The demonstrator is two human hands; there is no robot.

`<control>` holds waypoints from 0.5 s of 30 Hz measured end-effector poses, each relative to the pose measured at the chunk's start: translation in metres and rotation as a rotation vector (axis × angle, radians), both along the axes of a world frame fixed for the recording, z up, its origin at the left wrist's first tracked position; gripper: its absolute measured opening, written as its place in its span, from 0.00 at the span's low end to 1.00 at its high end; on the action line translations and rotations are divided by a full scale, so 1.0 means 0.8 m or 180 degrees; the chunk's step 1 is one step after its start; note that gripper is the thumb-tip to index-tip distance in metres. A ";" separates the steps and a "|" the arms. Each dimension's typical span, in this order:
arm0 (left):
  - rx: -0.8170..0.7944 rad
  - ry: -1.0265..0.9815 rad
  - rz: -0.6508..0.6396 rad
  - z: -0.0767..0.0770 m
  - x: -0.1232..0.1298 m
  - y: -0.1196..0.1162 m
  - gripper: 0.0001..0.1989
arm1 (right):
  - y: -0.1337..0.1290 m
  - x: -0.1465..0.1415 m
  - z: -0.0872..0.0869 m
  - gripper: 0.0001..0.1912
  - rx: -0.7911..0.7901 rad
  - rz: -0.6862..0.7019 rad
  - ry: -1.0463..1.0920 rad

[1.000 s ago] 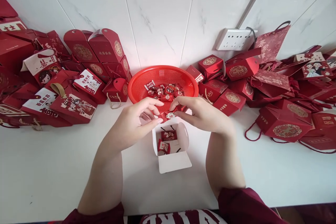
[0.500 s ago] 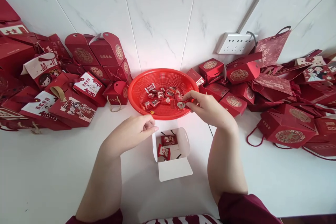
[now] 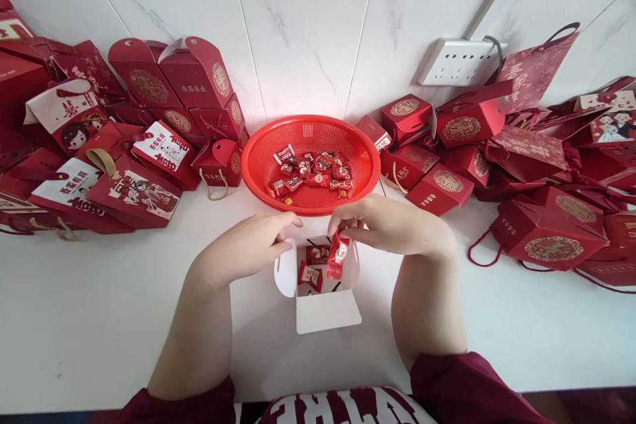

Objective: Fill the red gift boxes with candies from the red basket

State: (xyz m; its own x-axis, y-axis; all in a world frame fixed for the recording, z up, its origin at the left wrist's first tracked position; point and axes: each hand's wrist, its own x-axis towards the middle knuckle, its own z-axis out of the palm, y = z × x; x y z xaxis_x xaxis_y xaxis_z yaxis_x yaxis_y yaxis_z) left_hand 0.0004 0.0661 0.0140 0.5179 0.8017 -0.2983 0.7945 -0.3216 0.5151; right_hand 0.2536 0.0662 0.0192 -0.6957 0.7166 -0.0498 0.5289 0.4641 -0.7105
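A red-wrapped candy [image 3: 338,256] hangs from the fingertips of my right hand [image 3: 382,224], which pinches its upper end over the open gift box. The small white-lined gift box [image 3: 328,313] stands on the table with its lid flap folded down toward me. Inside it lie two other red-wrapped candies, one of them a small packet [image 3: 310,275]. My left hand [image 3: 258,238] hovers at the box's upper left corner, thumb and fingers apart, holding nothing. Just behind the box sits a red plastic basket [image 3: 311,207] with several wrapped candies [image 3: 318,179] in it.
Red gift boxes [image 3: 171,89] are piled on the left. More boxes [image 3: 442,187] and bags crowd the right side, some with cord handles lying on the white table [image 3: 149,298]. A white power strip [image 3: 462,61] is against the tiled wall.
My right hand has come back from the basket to above the box, bringing the candy along. The left hand's fingers have spread a little. The view has shifted slightly.
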 end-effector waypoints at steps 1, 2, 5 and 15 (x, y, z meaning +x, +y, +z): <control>0.0032 -0.0021 -0.0064 0.001 0.001 0.000 0.15 | -0.001 -0.001 0.000 0.14 0.0033 -0.0055 -0.0056; 0.0062 -0.0049 -0.0117 0.001 0.002 0.000 0.15 | -0.001 -0.001 0.001 0.13 0.0039 -0.0109 -0.0119; 0.0115 -0.0125 -0.0184 0.004 0.004 -0.002 0.15 | -0.004 -0.003 0.004 0.11 -0.0016 -0.0224 -0.0265; 0.0218 -0.0227 -0.0114 0.003 0.012 -0.003 0.09 | -0.011 -0.028 0.000 0.13 0.0064 0.0047 -0.0122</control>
State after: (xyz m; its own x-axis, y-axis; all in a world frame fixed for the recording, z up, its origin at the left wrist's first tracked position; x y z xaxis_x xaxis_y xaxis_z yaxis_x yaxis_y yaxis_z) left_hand 0.0103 0.0634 0.0168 0.5646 0.7995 -0.2049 0.7440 -0.3856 0.5457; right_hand 0.2312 0.0575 0.0193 -0.7040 0.7075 -0.0623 0.5485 0.4859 -0.6805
